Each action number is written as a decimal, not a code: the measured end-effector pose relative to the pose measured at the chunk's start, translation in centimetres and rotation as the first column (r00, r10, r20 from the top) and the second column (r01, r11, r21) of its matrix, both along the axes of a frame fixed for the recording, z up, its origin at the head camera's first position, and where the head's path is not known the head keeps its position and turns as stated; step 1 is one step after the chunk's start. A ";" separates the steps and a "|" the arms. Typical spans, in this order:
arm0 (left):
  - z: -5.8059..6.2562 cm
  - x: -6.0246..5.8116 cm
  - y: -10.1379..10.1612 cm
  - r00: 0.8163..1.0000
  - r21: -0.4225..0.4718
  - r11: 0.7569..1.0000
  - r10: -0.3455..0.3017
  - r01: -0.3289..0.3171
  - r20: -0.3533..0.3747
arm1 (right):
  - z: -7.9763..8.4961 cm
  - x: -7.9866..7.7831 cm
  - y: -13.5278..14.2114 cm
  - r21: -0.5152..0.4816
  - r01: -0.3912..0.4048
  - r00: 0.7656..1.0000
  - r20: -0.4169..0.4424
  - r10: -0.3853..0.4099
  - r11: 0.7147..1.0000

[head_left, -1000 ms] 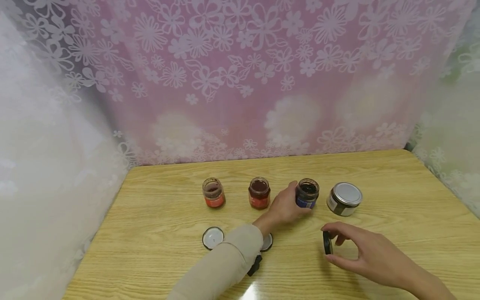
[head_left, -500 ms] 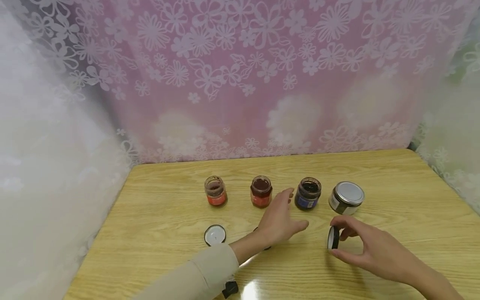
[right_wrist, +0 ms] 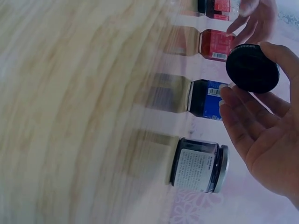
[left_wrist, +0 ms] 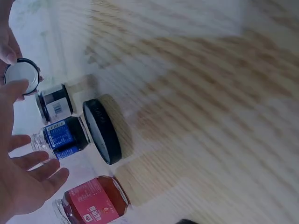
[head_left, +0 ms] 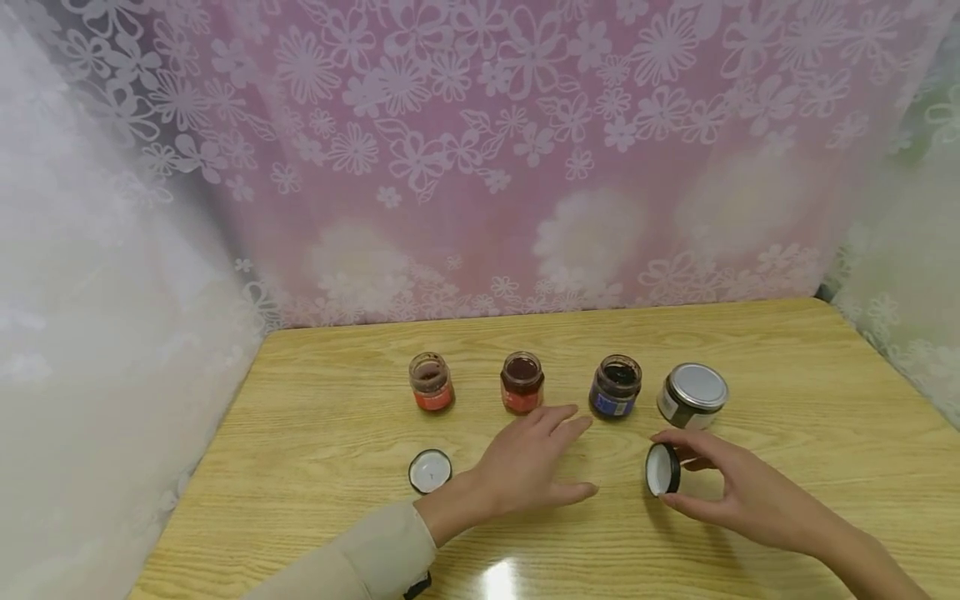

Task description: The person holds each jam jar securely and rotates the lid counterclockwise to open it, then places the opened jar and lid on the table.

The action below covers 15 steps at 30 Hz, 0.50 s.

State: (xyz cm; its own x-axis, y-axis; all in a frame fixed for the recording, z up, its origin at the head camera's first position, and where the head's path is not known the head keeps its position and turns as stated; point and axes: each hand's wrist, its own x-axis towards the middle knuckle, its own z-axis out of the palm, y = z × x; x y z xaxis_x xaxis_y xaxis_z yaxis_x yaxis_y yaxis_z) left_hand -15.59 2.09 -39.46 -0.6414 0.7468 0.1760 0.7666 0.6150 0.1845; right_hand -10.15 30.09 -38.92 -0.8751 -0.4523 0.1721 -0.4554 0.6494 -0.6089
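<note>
My right hand (head_left: 738, 487) pinches a black lid (head_left: 662, 469) by its edge between thumb and fingers, its white inside turned toward the left. Behind it stands an uncapped jar with a blue label (head_left: 613, 403), dark contents inside. My left hand (head_left: 521, 467) holds nothing; its fingers spread over the table in front of an uncapped red-labelled jar (head_left: 521, 398). Another black lid (left_wrist: 102, 131) lies on the table in the left wrist view, hidden under the left hand in the head view. In the right wrist view the pinched lid (right_wrist: 252, 70) shows its black top.
A second uncapped jar with a red label (head_left: 432, 397) stands at the left, with a lid (head_left: 431, 472) lying white side up before it. Right of the blue-labelled jar is a wider jar with a silver lid (head_left: 694, 392). A flowered curtain (head_left: 480, 208) hangs behind the table (head_left: 337, 367).
My left hand has let go of the blue-labelled jar and drawn back toward the left and front. The lid in my right hand has turned, so its white inside now shows.
</note>
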 end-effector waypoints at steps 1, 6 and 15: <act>-0.1 0.0 -0.2 0.999 -0.025 0.999 -0.022 0.021 -0.035 | -0.1 -0.1 0.1 -0.007 -0.004 1.000 0.005 0.004 1.000; -0.9 0.2 -1.0 0.981 -0.111 0.991 -0.092 0.074 -0.169 | -0.5 -0.6 0.3 -0.038 -0.043 0.998 0.036 0.045 0.998; -2.1 0.1 -2.3 0.965 -0.148 0.983 -0.138 0.106 -0.225 | -1.4 -1.2 0.3 -0.074 -0.131 0.986 0.098 0.138 0.989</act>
State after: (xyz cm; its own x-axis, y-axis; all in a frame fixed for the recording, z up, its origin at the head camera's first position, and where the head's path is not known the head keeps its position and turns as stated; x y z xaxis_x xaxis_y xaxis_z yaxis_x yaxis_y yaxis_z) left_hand -15.51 -0.20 -41.52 -0.4970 0.8435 0.2036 0.8492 0.5210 -0.0855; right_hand -11.33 30.42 -40.33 -0.8219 -0.5573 0.1181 -0.4684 0.5431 -0.6969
